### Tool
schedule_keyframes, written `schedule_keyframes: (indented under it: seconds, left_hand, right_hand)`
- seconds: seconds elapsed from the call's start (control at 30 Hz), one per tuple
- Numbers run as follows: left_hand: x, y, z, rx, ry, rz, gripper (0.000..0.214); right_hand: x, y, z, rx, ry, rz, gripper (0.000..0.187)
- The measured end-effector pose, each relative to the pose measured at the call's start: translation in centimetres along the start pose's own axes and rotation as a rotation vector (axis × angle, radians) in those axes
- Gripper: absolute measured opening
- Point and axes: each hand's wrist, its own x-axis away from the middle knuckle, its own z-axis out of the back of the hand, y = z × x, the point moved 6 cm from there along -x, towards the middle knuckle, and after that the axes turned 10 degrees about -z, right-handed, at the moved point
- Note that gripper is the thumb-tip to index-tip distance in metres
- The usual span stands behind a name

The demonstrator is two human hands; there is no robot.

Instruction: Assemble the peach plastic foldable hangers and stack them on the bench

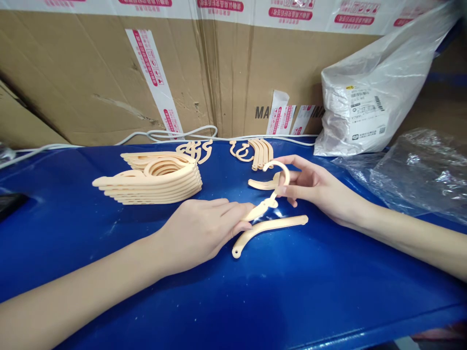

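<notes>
Between my hands is a cream plastic hanger arm [257, 212] whose end meets the stem of a hanger hook [286, 171]. My left hand [207, 231] is closed on the arm, fingers over it and thumb below. With thumb and fingers, my right hand [310, 182] pinches the hook near its stem. A loose curved hanger arm [272, 225], with a hole in its near end, lies on the blue table just in front of them. Behind the hook, another curved piece [260, 184] is partly hidden by my right hand.
A stack of cream folding hangers [156, 180] sits at left. Loose hooks [197, 149] and several hanger arms [260, 153] lie at the back. White cable [164, 135] runs along the cardboard box [226, 73]. A white bag [353, 107] and clear plastic [419, 170] occupy the right.
</notes>
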Motion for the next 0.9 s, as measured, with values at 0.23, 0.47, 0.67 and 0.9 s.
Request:
schedule_keyframes:
  seconds: [0.23,0.47,0.67,0.9]
  left_hand:
    - [0.2,-0.3,0.0,0.027,0.028,0.074,0.026]
    - [0.5,-0.6,-0.2,0.152,-0.010,0.127,0.025]
    - [0.5,-0.8,0.1,0.181,0.004,0.139,0.023]
    - [0.5,-0.6,-0.1,0.212,-0.032,0.127,0.025]
  right_hand:
    - [0.5,-0.2,-1.2,0.067,-0.045,0.033,0.048]
    - [-0.1,0.4,0.0,-0.057,-0.018,0.013,0.056]
    - [-0.1,0.3,0.3,-0.131,-0.012,-0.007,0.053]
    - [0.0,0.2,0.4,-0.158,-0.024,-0.025,0.053]
